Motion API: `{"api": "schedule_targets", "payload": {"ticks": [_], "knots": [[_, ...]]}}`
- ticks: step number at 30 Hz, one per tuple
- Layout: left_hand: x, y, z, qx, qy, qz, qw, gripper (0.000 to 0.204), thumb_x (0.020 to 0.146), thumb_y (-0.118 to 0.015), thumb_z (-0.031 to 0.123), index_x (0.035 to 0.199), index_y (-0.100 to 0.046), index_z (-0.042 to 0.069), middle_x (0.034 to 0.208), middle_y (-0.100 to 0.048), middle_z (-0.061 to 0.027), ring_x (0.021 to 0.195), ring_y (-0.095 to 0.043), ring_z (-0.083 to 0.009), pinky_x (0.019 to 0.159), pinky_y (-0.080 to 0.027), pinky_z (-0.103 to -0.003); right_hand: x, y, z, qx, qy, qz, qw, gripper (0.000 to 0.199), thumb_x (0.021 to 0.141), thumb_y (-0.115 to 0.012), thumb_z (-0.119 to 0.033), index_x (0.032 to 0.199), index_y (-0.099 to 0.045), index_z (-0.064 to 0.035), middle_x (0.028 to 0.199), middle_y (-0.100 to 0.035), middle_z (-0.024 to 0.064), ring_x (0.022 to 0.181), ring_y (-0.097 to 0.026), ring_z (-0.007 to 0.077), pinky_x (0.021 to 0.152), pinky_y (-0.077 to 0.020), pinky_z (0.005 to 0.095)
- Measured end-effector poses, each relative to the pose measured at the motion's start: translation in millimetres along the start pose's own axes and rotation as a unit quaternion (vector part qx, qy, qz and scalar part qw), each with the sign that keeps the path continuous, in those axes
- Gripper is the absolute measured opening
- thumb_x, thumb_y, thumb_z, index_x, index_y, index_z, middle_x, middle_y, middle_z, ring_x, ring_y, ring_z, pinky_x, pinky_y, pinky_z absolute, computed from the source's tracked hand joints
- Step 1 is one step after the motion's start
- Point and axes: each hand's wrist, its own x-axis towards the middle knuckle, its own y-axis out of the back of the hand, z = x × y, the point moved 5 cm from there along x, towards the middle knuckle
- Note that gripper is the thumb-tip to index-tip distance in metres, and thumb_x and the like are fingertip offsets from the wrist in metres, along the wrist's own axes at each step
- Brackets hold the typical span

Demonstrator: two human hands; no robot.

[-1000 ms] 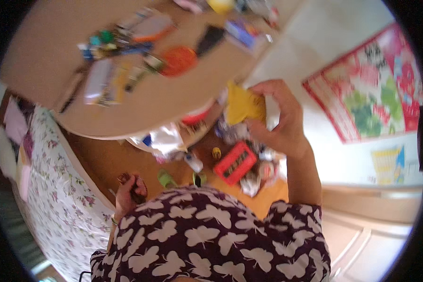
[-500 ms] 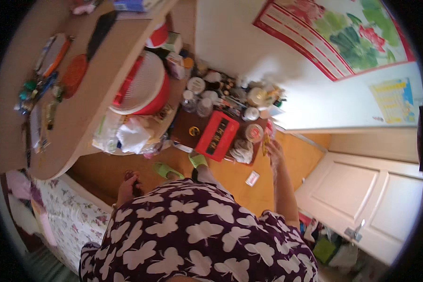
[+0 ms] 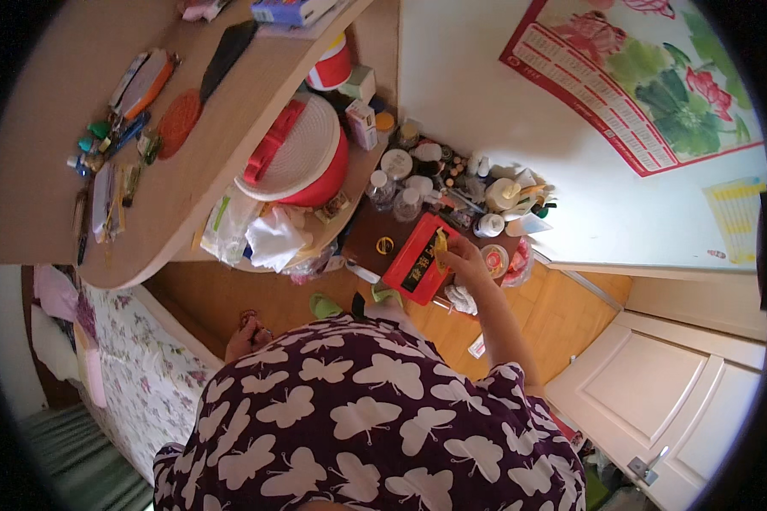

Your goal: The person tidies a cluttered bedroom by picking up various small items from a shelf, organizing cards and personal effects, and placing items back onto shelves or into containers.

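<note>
You are reaching your right hand [image 3: 464,260] down over the low surface [image 3: 375,232], fingers pinching a small yellow piece [image 3: 441,243]. It is hanging directly above the red box [image 3: 418,257], which is lying just left of that hand. White jars and bottles [image 3: 494,200] are crowding just beyond it. Your left hand [image 3: 245,336] is hanging low near the floor; I cannot tell whether it is open or closed.

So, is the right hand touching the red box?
Cannot tell. In the head view the right hand, holding a small yellow thing, overlaps the edge of the red box, but from above no contact or gap shows plainly.
</note>
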Motion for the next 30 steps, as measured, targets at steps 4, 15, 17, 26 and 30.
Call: {"api": "schedule_targets", "payload": {"ticks": [4, 15, 17, 26, 30], "knots": [[-9, -10, -7, -0.081, 0.040, -0.012, 0.996, 0.028, 0.088, -0.053, 0.031, 0.068, -0.043, 0.014, 0.054, -0.036, 0.0012, 0.044, -0.031, -0.0092, 0.042, -0.030, -0.024, 15, -6, 39, -0.163, -0.021, -0.025, 0.986, 0.033, 0.073, -0.066, -0.014, 0.099, -0.052, 0.0001, 0.083, -0.059, 0.0069, 0.076, -0.057, 0.0131, 0.066, -0.0468, 0.0302], [-39, -33, 0, -0.071, -0.038, 0.081, 0.993, 0.031, 0.083, -0.057, 0.022, 0.061, -0.036, 0.014, 0.050, -0.035, 0.0012, 0.044, -0.033, -0.0098, 0.043, -0.027, -0.024, 59, -120, -16, -0.370, 0.138, -0.099, 0.913, 0.043, 0.071, -0.063, -0.023, 0.106, -0.051, -0.0022, 0.098, -0.059, 0.0158, 0.092, -0.056, 0.0333, 0.078, -0.0462, 0.0366], [-32, -17, -8, -0.109, -0.027, 0.103, 0.988, 0.030, 0.083, -0.056, 0.022, 0.062, -0.037, 0.014, 0.050, -0.035, 0.0012, 0.044, -0.034, -0.0099, 0.043, -0.027, -0.025, 83, -149, -15, -0.439, 0.228, -0.091, 0.864, 0.040, 0.072, -0.061, -0.022, 0.106, -0.051, -0.0034, 0.101, -0.058, 0.0152, 0.094, -0.056, 0.0323, 0.079, -0.0464, 0.0369], [-40, 52, -54, -0.200, -0.028, 0.166, 0.965, 0.025, 0.086, -0.055, 0.025, 0.071, -0.038, 0.013, 0.055, -0.037, 0.0007, 0.045, -0.034, -0.0101, 0.041, -0.029, -0.026, 123, -210, 18, -0.257, 0.008, -0.096, 0.962, 0.039, 0.073, -0.059, -0.020, 0.108, -0.052, -0.0023, 0.097, -0.059, 0.0126, 0.089, -0.058, 0.0247, 0.074, -0.0479, 0.0341], [-63, 49, -49, -0.109, -0.073, 0.231, 0.964, 0.026, 0.086, -0.055, 0.028, 0.071, -0.039, 0.014, 0.056, -0.037, 0.0007, 0.046, -0.034, -0.0104, 0.041, -0.031, -0.025, 161, -228, 113, -0.084, -0.044, -0.178, 0.980, 0.043, 0.072, -0.059, -0.022, 0.110, -0.052, -0.0020, 0.093, -0.059, 0.0120, 0.084, -0.057, 0.0208, 0.070, -0.0467, 0.0308]]}}
